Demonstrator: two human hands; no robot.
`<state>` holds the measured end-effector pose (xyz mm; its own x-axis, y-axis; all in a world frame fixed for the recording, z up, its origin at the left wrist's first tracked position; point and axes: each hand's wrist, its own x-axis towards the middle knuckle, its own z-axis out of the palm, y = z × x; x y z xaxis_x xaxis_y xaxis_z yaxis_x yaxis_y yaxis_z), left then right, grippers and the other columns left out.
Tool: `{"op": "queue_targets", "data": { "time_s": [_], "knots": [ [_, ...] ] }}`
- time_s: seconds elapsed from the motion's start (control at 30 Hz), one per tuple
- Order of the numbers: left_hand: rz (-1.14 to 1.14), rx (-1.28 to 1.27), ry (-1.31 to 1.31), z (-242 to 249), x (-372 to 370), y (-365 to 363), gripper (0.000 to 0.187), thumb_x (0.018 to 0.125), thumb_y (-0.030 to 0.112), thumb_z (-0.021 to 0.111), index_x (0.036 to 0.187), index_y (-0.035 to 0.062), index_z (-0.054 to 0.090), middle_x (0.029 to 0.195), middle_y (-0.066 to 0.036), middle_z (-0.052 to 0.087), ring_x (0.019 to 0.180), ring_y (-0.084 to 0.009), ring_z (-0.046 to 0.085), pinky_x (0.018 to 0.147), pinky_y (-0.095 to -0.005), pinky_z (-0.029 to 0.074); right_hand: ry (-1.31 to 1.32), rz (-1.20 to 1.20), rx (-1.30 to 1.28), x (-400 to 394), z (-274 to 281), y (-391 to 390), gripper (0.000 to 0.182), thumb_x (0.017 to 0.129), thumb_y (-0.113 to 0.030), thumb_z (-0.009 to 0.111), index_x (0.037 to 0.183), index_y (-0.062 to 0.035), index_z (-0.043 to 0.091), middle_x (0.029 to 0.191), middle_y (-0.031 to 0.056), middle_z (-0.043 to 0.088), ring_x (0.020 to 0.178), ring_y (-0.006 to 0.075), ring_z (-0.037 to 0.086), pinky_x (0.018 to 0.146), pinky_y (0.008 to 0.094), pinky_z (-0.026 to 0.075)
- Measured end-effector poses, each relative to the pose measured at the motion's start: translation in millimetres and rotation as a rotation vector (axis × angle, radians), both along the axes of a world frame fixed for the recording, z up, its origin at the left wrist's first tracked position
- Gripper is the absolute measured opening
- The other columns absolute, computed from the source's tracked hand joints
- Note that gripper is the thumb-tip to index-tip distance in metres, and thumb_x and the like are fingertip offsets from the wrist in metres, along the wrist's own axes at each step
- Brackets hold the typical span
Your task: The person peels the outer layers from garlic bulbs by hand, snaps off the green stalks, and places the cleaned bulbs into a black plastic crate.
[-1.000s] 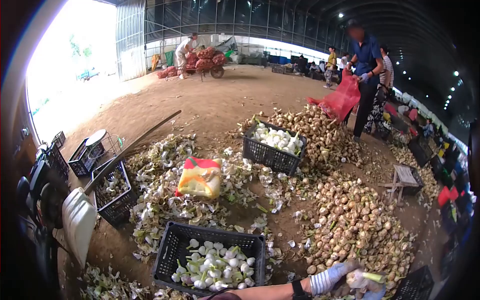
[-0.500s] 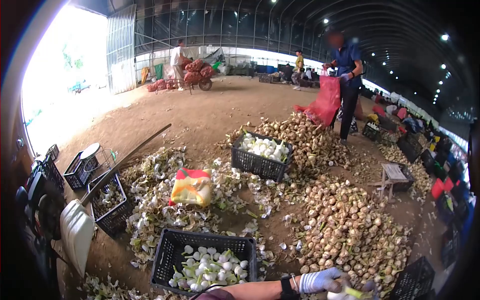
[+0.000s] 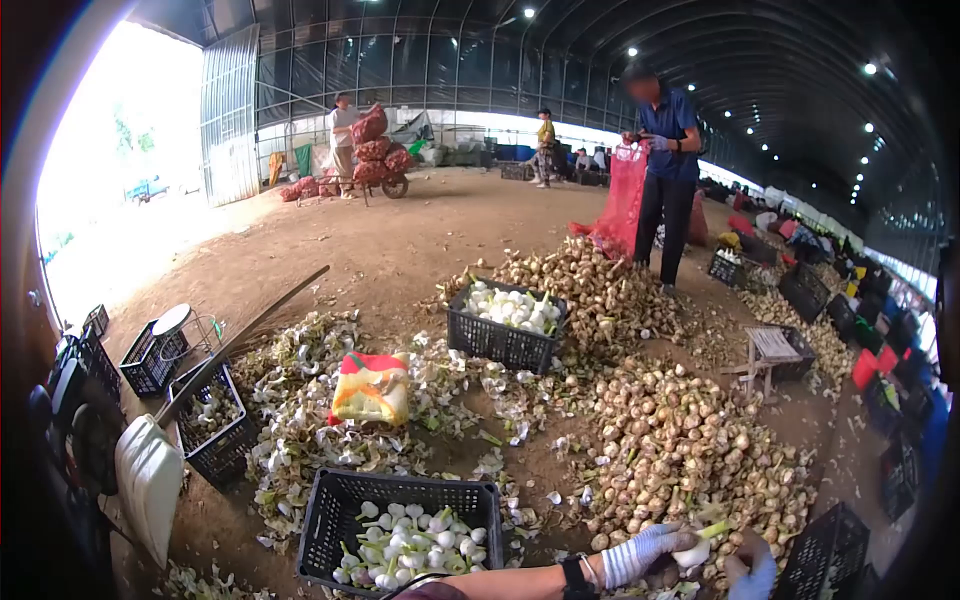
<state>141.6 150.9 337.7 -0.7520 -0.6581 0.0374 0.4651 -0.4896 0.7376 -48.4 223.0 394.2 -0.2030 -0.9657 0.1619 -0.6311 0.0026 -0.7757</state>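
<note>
My left hand, in a striped white-and-blue glove with a dark band at the wrist, is closed on a garlic bulb whose green stem points up and right. Just right of the bulb is my right hand, gloved too, its fingers apart and nothing visible between them. Both are at the lower edge of a heap of unpeeled garlic. To the left, a black crate holds white peeled bulbs.
Another black crate of white bulbs stands mid-view. A coloured cushion lies on peelings. At left are a shovel and crates; at right, a wooden stool and a crate. A person holds a red net bag.
The bulb has risen and its stem tilts upward. My right hand shows more clearly, apart from it. The standing person has raised the red bag, and sacks on the cart look differently stacked.
</note>
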Motion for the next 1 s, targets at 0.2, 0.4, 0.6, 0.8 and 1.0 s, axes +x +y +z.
{"op": "queue_targets", "data": {
  "time_s": [0.2, 0.4, 0.6, 0.8, 1.0],
  "knots": [
    [0.191, -0.252, -0.143, -34.2, -59.1, -2.3, 0.051, 0.082, 0.021, 0.065, 0.123, 0.0002, 0.042, 0.095, -0.004, 0.057, 0.086, -0.0118, 0.053, 0.076, -0.0238, 0.045, -0.212, 0.26, -0.167, 4.6, 3.4, 18.7, 0.026, 0.088, -0.006, 0.049, 0.113, 0.0, 0.057, 0.07, -0.0019, 0.05, 0.056, 0.0065, 0.04, 0.05, 0.0206, 0.034],
    [0.238, -0.554, -0.398, -9.3, -64.8, 9.2, 0.062, 0.084, 0.028, 0.06, 0.132, -0.0012, 0.035, 0.114, -0.013, 0.056, 0.101, -0.0225, 0.054, 0.089, -0.0306, 0.043, -0.425, 0.062, -0.225, 15.5, 20.3, 29.0, 0.021, 0.083, -0.006, 0.057, 0.102, 0.0015, 0.062, 0.098, 0.0065, 0.063, 0.09, 0.0148, 0.056, 0.074, 0.0276, 0.044],
    [0.001, -0.073, 0.069, 29.6, -41.3, 13.5, 0.045, 0.091, 0.036, 0.051, 0.12, 0.0028, 0.045, 0.095, -0.004, 0.058, 0.09, -0.0145, 0.058, 0.081, -0.0292, 0.048, -0.935, -0.122, -0.259, -18.0, -28.2, 17.9, 0.02, 0.071, -0.007, 0.066, 0.088, 0.0018, 0.062, 0.069, 0.0088, 0.061, 0.053, 0.0136, 0.052, 0.046, 0.0228, 0.04],
    [0.278, 0.05, 0.179, -16.5, -63.0, -14.1, 0.03, 0.082, 0.005, 0.054, 0.111, 0.003, 0.047, 0.093, -0.004, 0.057, 0.084, -0.0173, 0.059, 0.077, -0.0325, 0.051, -0.932, 0.107, -0.217, -24.5, -34.8, 13.6, 0.023, 0.076, -0.017, 0.063, 0.09, 0.0022, 0.063, 0.063, 0.0078, 0.059, 0.046, 0.0141, 0.052, 0.039, 0.0235, 0.036],
    [0.145, -0.281, -0.043, 12.3, -45.3, -6.3, 0.032, 0.077, 0.006, 0.064, 0.107, 0.0033, 0.053, 0.09, -0.009, 0.061, 0.084, -0.0203, 0.06, 0.074, -0.0369, 0.052, -1.125, -0.083, -0.244, -48.1, -45.3, 10.6, 0.02, 0.081, -0.014, 0.062, 0.096, -0.0007, 0.063, 0.063, 0.0012, 0.058, 0.048, 0.0089, 0.052, 0.041, 0.0209, 0.038]
  ]
}}
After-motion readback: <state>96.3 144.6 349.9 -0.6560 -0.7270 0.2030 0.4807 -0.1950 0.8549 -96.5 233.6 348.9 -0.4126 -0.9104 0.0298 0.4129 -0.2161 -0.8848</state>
